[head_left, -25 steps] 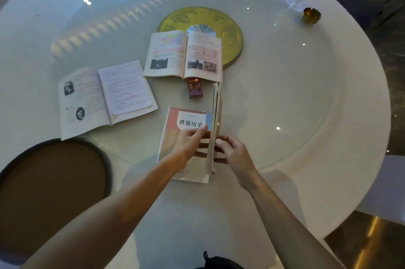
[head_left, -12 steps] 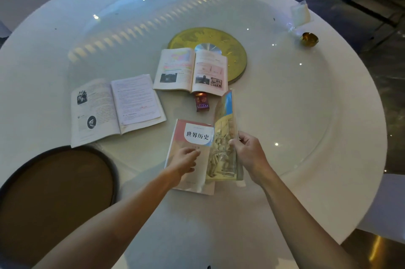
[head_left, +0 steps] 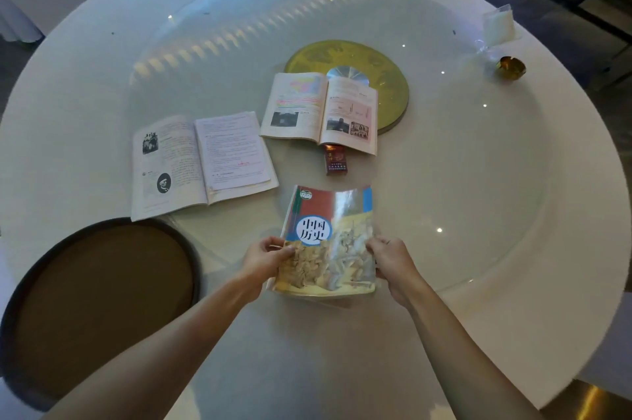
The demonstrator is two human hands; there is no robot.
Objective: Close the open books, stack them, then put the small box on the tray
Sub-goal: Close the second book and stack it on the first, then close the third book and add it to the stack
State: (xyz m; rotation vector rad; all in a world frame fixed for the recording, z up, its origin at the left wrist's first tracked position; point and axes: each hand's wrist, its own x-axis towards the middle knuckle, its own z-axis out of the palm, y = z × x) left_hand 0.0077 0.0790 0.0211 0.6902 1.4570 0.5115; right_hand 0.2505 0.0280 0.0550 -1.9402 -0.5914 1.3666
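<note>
Table (head_left: 478, 214): 2 open books (head_left: 201, 163), 1 closed book (head_left: 328, 241), 1 box (head_left: 336, 163).

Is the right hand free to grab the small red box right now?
Probably not yet: the right hand and left hand both hold the closed book; the path to the red box looks clear.

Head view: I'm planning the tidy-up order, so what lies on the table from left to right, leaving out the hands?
Round tray → black-and-white open book → closed book held in both hands → small gold bowl. Colourful open book and small red box overlap the closed book sideways, so left out.
</note>
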